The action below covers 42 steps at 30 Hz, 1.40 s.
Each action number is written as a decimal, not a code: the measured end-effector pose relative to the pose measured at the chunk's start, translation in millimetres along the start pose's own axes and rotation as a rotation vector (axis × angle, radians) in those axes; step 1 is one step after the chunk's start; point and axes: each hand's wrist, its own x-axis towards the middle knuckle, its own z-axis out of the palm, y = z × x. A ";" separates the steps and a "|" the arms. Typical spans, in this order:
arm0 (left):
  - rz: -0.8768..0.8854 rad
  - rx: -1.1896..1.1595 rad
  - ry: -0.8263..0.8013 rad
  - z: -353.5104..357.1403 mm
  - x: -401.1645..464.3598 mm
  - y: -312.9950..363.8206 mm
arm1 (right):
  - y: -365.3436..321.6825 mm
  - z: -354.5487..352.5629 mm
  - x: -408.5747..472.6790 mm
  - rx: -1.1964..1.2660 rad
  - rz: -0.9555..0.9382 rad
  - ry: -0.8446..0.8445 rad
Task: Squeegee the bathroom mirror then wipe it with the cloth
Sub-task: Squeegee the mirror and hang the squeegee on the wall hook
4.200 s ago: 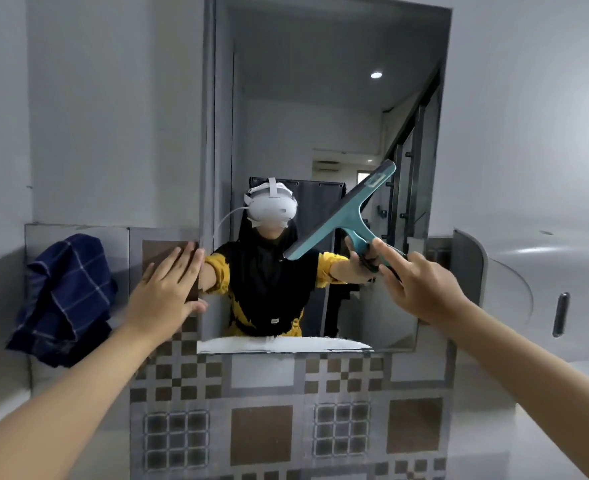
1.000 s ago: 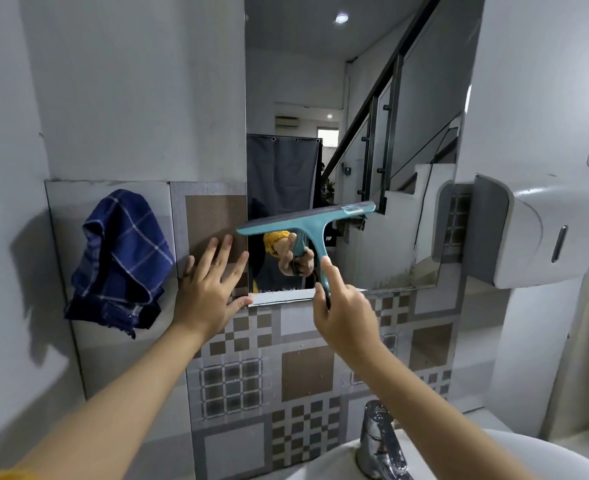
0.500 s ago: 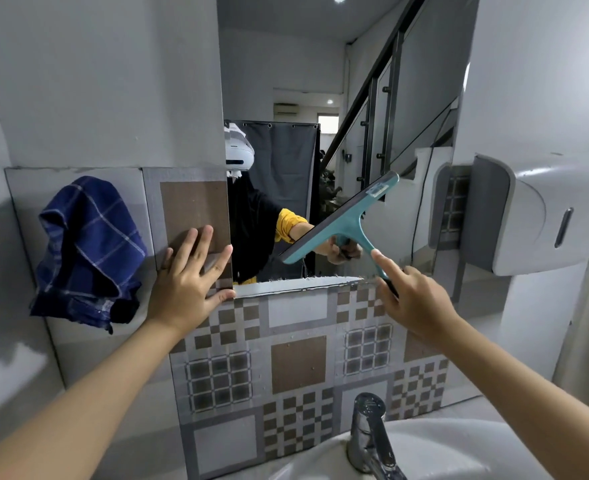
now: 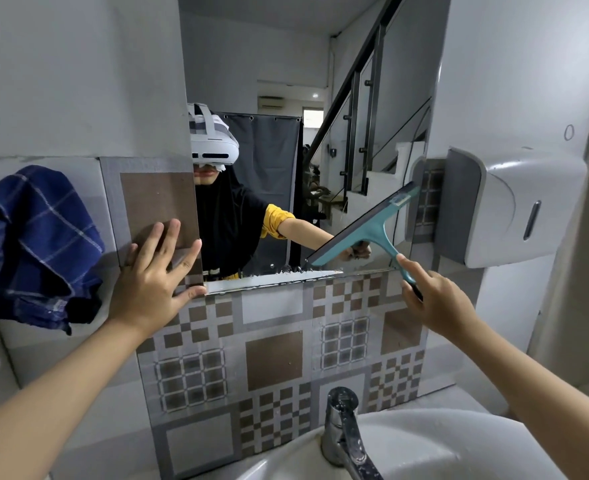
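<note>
The bathroom mirror [image 4: 320, 81] hangs above patterned tiles, with water drops along its bottom edge. A teal squeegee [image 4: 367, 230] lies tilted against the lower right part of the glass, blade end low at the left. My right hand [image 4: 435, 299] grips its handle, index finger stretched along it. My left hand [image 4: 156, 271] presses flat on the tiled wall at the mirror's lower left corner, fingers spread. A blue checked cloth [image 4: 36, 247] hangs on the wall at the far left, apart from both hands.
A white wall dispenser [image 4: 514, 206] juts out right of the mirror, close to the squeegee's upper end. Below are a white basin [image 4: 424, 445] and a chrome tap [image 4: 345, 431]. A person with a headset shows in the mirror.
The squeegee has slid down and to the right on the glass, its low end now near the mirror's bottom edge. My left hand stays flat at the lower left corner. The camera has moved closer.
</note>
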 end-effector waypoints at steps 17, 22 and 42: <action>-0.005 -0.109 0.002 -4.1 -0.3 2.2 | -84.5 -1.9 -26.4 0.485 0.601 -0.097; -0.014 -0.129 -0.005 -6.7 -1.1 2.0 | -111.6 -0.4 -27.6 0.627 0.722 -0.035; -0.028 -0.153 -0.006 -4.3 -2.3 2.5 | -210.5 6.6 -7.3 0.969 1.061 0.023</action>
